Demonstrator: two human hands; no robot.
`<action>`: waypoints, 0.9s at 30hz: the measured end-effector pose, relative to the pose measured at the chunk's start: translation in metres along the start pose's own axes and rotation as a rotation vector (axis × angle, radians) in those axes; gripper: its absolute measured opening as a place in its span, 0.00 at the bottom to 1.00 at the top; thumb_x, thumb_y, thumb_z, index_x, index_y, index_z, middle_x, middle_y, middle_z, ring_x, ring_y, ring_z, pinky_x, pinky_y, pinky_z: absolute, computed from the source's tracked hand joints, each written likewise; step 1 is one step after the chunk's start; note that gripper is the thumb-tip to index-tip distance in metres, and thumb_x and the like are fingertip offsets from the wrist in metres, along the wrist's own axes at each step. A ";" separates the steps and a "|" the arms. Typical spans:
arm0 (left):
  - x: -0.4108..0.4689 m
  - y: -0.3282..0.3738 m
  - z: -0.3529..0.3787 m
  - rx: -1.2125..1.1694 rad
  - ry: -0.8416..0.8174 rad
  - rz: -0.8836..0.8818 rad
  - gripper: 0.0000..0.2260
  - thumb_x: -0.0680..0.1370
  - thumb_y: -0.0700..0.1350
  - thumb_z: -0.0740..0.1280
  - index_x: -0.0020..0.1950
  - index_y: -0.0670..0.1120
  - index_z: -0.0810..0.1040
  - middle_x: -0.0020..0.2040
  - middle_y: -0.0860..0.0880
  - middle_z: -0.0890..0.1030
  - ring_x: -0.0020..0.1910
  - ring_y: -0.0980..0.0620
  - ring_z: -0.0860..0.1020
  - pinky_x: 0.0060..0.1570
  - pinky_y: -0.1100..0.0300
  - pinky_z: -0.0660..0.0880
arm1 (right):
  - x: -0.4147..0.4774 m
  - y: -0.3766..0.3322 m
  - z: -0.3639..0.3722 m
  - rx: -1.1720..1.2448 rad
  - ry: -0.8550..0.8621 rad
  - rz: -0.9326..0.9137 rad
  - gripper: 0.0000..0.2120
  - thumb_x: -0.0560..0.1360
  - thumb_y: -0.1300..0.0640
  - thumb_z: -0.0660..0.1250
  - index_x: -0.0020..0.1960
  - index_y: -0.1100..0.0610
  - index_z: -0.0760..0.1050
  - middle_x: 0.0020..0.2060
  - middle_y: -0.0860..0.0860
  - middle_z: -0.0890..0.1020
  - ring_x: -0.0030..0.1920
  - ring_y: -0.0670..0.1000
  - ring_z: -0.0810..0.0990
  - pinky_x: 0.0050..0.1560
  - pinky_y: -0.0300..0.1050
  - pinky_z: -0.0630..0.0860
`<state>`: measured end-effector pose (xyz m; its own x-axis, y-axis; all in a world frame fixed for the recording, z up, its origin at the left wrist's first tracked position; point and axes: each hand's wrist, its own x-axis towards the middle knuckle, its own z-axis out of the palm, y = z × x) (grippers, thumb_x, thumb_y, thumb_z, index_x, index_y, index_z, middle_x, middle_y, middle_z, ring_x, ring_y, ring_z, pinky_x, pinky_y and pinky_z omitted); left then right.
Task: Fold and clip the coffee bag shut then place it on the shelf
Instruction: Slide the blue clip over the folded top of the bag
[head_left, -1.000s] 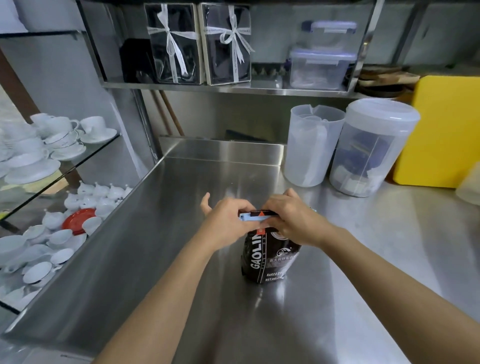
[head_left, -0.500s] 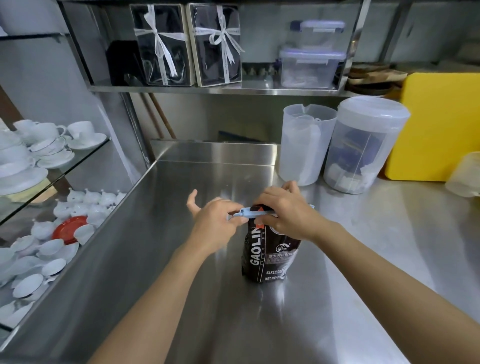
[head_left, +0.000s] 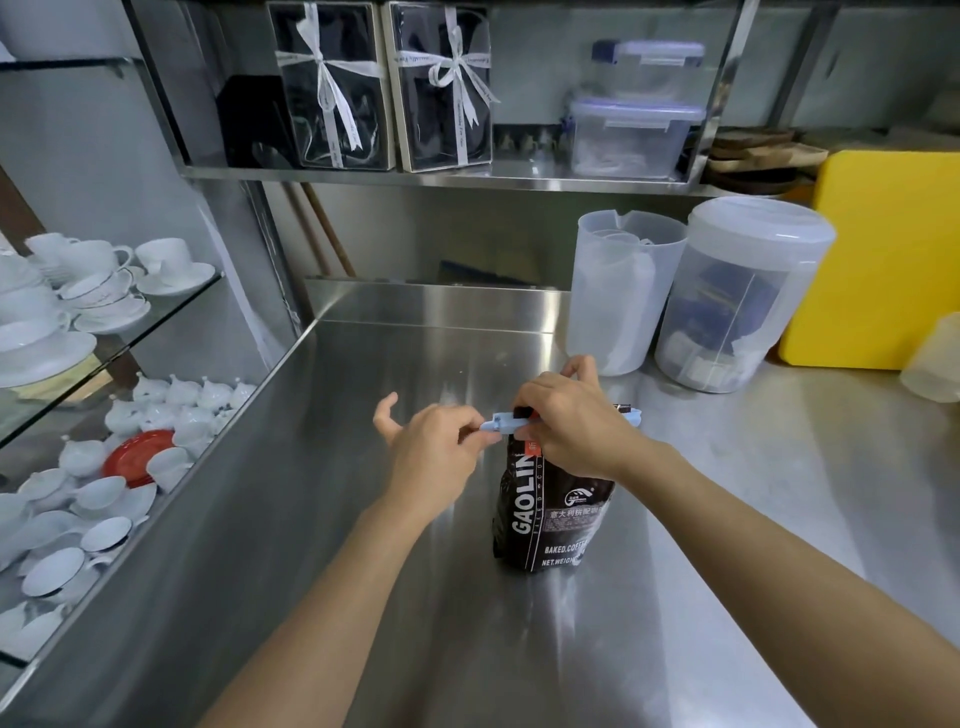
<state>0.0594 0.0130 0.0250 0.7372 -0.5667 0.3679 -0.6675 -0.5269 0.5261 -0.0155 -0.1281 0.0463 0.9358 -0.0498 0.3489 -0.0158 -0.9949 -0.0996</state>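
Observation:
A dark brown coffee bag (head_left: 553, 512) with white lettering stands upright on the steel counter (head_left: 363, 545). A light blue clip (head_left: 497, 422) runs across its folded top, both ends sticking out. My right hand (head_left: 574, 426) covers the bag's top and grips the fold together with the clip. My left hand (head_left: 434, 449) pinches the clip's left end between thumb and fingers. The steel shelf (head_left: 530, 175) hangs above the counter's back.
Two ribboned black gift boxes (head_left: 387, 85) and stacked clear lidded boxes (head_left: 636, 111) stand on the shelf. A clear jug (head_left: 621, 293), a lidded clear canister (head_left: 737, 296) and a yellow board (head_left: 888, 260) stand at the back right. White cups (head_left: 98, 291) fill glass shelves on the left.
My left hand has slid left along the clip to its end. The clip now sticks out further to the left. The bag stays standing in place.

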 end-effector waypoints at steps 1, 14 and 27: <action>0.000 -0.001 0.000 0.005 -0.012 0.014 0.12 0.76 0.50 0.63 0.36 0.46 0.77 0.27 0.55 0.70 0.40 0.56 0.73 0.62 0.60 0.40 | 0.001 0.000 0.001 -0.009 -0.001 0.004 0.04 0.71 0.62 0.64 0.44 0.62 0.75 0.40 0.56 0.80 0.43 0.56 0.74 0.50 0.49 0.55; -0.005 0.007 0.020 0.141 0.213 0.152 0.08 0.67 0.37 0.66 0.27 0.43 0.76 0.22 0.49 0.75 0.27 0.49 0.74 0.62 0.55 0.56 | 0.010 -0.009 0.005 -0.007 0.030 0.146 0.04 0.70 0.63 0.63 0.40 0.63 0.76 0.38 0.58 0.82 0.36 0.53 0.67 0.40 0.44 0.48; -0.002 -0.009 0.028 -0.027 0.225 0.068 0.08 0.74 0.43 0.64 0.36 0.47 0.78 0.31 0.53 0.76 0.36 0.49 0.77 0.50 0.62 0.52 | 0.008 0.011 -0.010 0.084 -0.105 0.166 0.25 0.66 0.46 0.71 0.59 0.54 0.70 0.55 0.50 0.76 0.56 0.50 0.71 0.53 0.45 0.55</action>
<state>0.0611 0.0014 -0.0018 0.6976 -0.4428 0.5633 -0.7155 -0.4734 0.5138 -0.0121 -0.1406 0.0572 0.9546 -0.1982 0.2224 -0.1472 -0.9629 -0.2261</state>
